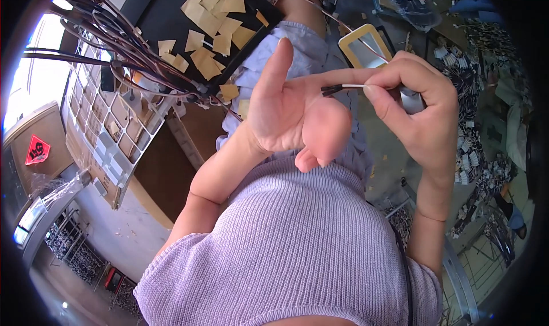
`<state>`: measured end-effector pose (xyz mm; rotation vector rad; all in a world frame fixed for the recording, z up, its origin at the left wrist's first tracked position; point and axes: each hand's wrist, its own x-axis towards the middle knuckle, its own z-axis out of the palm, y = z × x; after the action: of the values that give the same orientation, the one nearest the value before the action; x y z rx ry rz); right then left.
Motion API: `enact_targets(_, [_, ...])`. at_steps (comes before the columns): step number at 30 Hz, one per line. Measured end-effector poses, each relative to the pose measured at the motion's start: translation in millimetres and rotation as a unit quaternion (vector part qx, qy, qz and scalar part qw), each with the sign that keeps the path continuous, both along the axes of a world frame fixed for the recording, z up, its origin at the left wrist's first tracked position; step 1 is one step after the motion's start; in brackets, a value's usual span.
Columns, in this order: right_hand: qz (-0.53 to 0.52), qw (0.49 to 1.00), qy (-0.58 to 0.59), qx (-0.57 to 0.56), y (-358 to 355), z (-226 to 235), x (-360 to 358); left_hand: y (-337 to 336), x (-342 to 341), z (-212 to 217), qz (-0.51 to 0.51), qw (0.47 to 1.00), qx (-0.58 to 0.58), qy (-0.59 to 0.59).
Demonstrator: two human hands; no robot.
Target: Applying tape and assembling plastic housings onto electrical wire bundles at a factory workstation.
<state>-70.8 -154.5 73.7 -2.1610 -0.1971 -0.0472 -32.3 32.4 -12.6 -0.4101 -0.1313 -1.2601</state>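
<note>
My left hand [286, 111] is turned palm up in front of my chest, its thumb raised apart. Its index finger stretches toward the right, while another finger points up at the view and the rest curl below. My right hand [420, 106] pinches a thin white wire [353, 86] between thumb and fingers. The wire's dark forked end [330, 90] lies over the left palm; whether it touches the skin I cannot tell. A rounded grey object [412, 100] shows among the right hand's fingers, mostly hidden.
Several tan paper pieces [207, 62] lie scattered on a black surface [166, 17] beyond my left hand. Dark cables [108, 34] run by a white grid rack [123, 106]. Beyond my right hand is a yellow-framed panel [366, 44]. Heaps of small cables [466, 143] cover the right side.
</note>
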Motion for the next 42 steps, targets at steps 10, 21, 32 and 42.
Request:
enact_targets(10, [0.019,1.0,0.01,-0.011,1.5,4.3,-0.5,-2.8,0.8,-0.6,0.023,0.988,0.023,-0.149])
enact_targets(21, [0.015,1.0,0.016,-0.004,0.5,-1.5,1.2,-4.0,1.3,-5.4,0.045,0.981,0.047,-0.181])
enact_targets(32, [-0.027,0.989,0.145,0.027,-18.5,2.2,-0.3,5.8,10.7,8.7,0.039,0.944,0.222,-0.239])
enact_targets(42, [-0.064,0.988,0.136,0.04,-27.2,-7.8,-12.5,6.3,9.4,2.8,0.024,0.975,0.171,-0.138])
